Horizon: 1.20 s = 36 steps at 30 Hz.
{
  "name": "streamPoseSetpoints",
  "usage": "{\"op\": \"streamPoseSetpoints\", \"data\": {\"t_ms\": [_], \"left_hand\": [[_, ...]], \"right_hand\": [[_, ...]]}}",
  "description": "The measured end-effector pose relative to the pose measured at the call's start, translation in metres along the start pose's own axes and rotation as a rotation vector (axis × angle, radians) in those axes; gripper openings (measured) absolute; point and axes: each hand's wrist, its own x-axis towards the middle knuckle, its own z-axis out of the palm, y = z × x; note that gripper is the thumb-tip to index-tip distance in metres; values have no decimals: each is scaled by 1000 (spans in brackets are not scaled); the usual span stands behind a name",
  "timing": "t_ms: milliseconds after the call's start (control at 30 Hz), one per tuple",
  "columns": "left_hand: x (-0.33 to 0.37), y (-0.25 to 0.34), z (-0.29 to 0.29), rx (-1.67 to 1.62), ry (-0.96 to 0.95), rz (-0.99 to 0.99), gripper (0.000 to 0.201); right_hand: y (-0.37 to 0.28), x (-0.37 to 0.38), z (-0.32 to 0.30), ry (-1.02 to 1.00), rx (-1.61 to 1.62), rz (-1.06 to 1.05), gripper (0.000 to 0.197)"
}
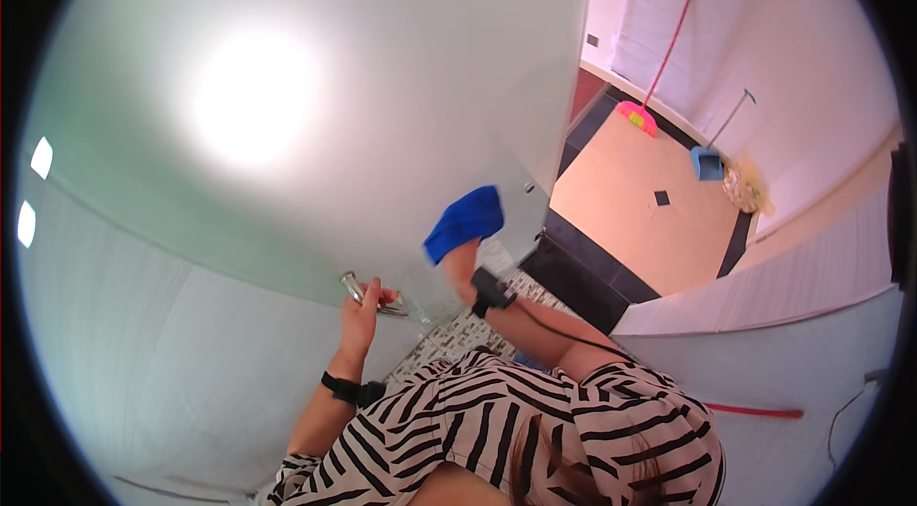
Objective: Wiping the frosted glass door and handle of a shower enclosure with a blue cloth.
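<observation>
A large frosted glass door fills the left and middle of the view, with a bright glare on it. My left hand is closed around a shiny metal door handle at the glass's lower part. Farther right, my right hand has a blue cloth spread over its fingers and lies against or close to the glass. The cloth hides most of that hand's fingers. Both wrists wear black straps, and a cable runs from the device on the right one.
Through the doorway at right, a pink broom with a red stick and a blue dustpan lean by the wall beside a yellowish plastic bag. A dark threshold crosses the doorway. Small mosaic tiles cover the floor below me.
</observation>
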Motion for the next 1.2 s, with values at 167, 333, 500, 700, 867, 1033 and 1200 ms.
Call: {"op": "streamPoseSetpoints", "data": {"t_ms": [167, 333, 500, 700, 867, 1033, 1200], "left_hand": [[2, 1, 0, -22, -65, 15, 41], [4, 15, 11, 36, -139, 53, 42], [-2, 1, -7, 182, -40, -4, 48], [7, 33, 16, 268, -172, -51, 49], [3, 8, 0, 247, -125, -65, 48], [-2, 10, -1, 245, -107, -106, 47], [2, 5, 3, 206, -102, -23, 49]], "right_hand": [[-52, -42, -27, -128, -190, -376, 38], [52, 58, -37, -139, 163, -124, 38], [19, 166, -97, 148, -93, -232, 35], [99, 180, -114, 296, -203, 60, 50], [39, 64, -54, -6, 118, 479, 54], [-7, -34, 0, 75, 1042, 1162, 27], [-88, -20, -27, -355, 1380, 1323, 31]]}}
